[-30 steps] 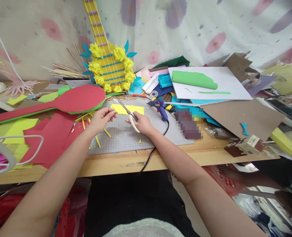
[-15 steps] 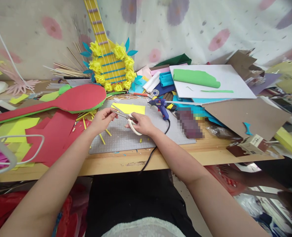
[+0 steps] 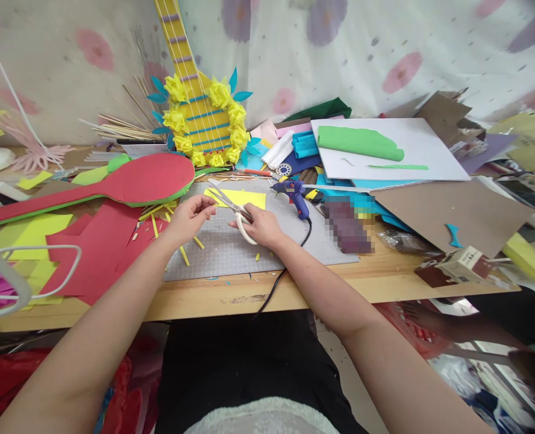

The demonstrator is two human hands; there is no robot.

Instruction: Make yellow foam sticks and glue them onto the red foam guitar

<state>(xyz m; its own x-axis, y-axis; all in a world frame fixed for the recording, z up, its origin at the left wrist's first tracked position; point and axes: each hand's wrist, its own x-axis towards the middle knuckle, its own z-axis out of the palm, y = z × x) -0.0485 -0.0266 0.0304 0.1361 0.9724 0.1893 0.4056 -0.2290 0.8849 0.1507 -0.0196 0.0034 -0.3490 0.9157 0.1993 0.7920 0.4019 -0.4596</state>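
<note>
My right hand (image 3: pixel 264 226) grips a pair of scissors (image 3: pixel 244 224) by its white handles, with the blades pointing up and to the left. My left hand (image 3: pixel 194 216) is beside the blade tips, its thumb and fingertips pinched together; anything between them is too small to make out. Beyond the blades lies a yellow sheet (image 3: pixel 249 199) on the grey cutting mat (image 3: pixel 222 256). Several thin yellow strips (image 3: pixel 185 255) lie on the mat's left side, and small yellow scraps (image 3: pixel 257 257) lie below my right hand.
A blue glue gun (image 3: pixel 297 198) with a black cord sits right of my hands. At left is a red guitar-shaped cutout (image 3: pixel 150 179). A yellow flowered guitar (image 3: pixel 204 126) stands at the back. A white board (image 3: pixel 394 135) carries green paper. A carton (image 3: pixel 457 265) is at right.
The scissors have swung slightly, their blades now pointing more upward and clear of my left fingertips. My left hand has barely moved.
</note>
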